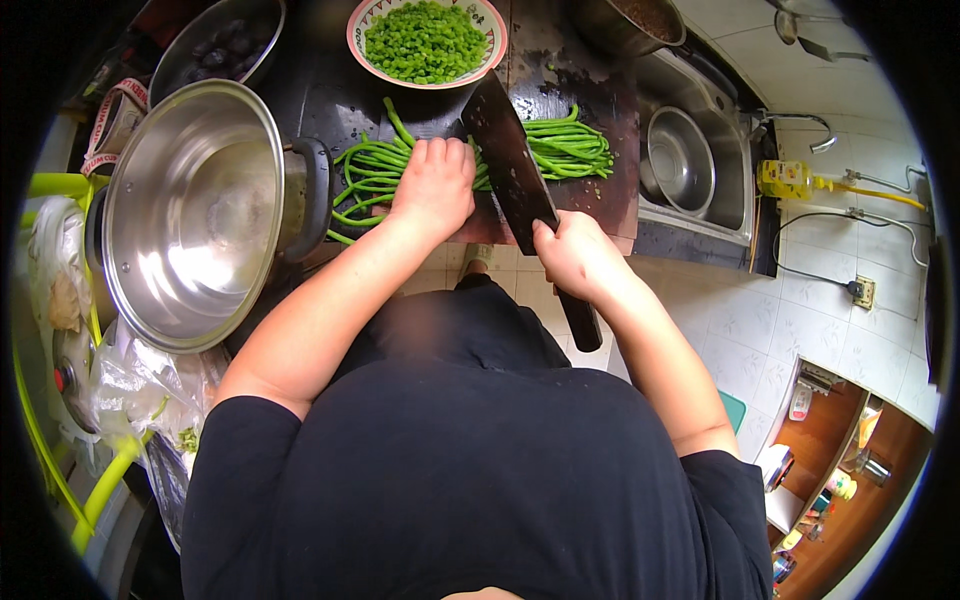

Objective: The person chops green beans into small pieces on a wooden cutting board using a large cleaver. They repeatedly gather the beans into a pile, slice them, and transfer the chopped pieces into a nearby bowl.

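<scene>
A bundle of long green beans lies across the dark cutting board. My left hand presses down on the beans with its fingers curled over them; the loose ends fan out to its left. In my right hand is a cleaver, gripped at the dark handle, its broad blade pointing away from me. The blade crosses the bundle just right of my left fingers. Beyond the beans stands a white bowl with a red-patterned rim, filled with chopped green beans.
A large steel pot with black handles stands at the left, beside plastic bags. Behind it is a bowl of dark round items. To the right, a sink holds a metal basin; a yellow bottle is beyond it.
</scene>
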A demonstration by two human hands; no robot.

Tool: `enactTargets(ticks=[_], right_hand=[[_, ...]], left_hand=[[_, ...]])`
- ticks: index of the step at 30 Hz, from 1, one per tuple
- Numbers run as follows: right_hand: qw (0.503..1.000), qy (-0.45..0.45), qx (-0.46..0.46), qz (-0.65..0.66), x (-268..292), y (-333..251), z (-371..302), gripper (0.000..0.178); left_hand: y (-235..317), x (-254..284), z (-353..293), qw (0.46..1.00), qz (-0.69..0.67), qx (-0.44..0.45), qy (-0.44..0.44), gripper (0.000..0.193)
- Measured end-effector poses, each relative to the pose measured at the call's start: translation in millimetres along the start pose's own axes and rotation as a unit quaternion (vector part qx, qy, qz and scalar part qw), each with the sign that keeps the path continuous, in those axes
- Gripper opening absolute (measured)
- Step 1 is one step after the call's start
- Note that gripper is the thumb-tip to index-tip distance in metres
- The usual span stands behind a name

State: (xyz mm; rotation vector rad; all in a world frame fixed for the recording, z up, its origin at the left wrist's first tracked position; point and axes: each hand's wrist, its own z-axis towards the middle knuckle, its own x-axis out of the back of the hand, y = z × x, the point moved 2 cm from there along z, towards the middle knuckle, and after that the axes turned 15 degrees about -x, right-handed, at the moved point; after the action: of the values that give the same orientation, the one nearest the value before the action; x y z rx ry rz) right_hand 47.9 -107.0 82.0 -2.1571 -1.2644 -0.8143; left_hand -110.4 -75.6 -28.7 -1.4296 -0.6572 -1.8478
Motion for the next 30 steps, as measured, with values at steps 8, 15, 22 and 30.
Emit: enactTargets(ticks=[8,15,22,30], right_hand=[[1.0,-0.005,-0.014,0.02,-10.8,8.8,5.6,0.037],[1.0,0.0,-0.009,-0.006,-11.7,9.5,-4.5,0.035],[0.999,0.017,0.028,-0.022,-9.6,9.9,-6.6,0.037],[0.999,0.002,0.031,0.008,-7.1,17.7,-1.3,0.037]], left_hand=[[-4.2,1.3,-2.2,0.999,-0.028,0.038,0.013,0.039],[-10.5,4.8,-4.3,0.998,-0.037,0.03,-0.041,0.047],[-21.5,26.0,-13.8,0.987,-0.13,0.015,-0.092,0.061],[-26.1,45.9,5.3,0.949,-0.256,0.09,-0.163,0.077]])
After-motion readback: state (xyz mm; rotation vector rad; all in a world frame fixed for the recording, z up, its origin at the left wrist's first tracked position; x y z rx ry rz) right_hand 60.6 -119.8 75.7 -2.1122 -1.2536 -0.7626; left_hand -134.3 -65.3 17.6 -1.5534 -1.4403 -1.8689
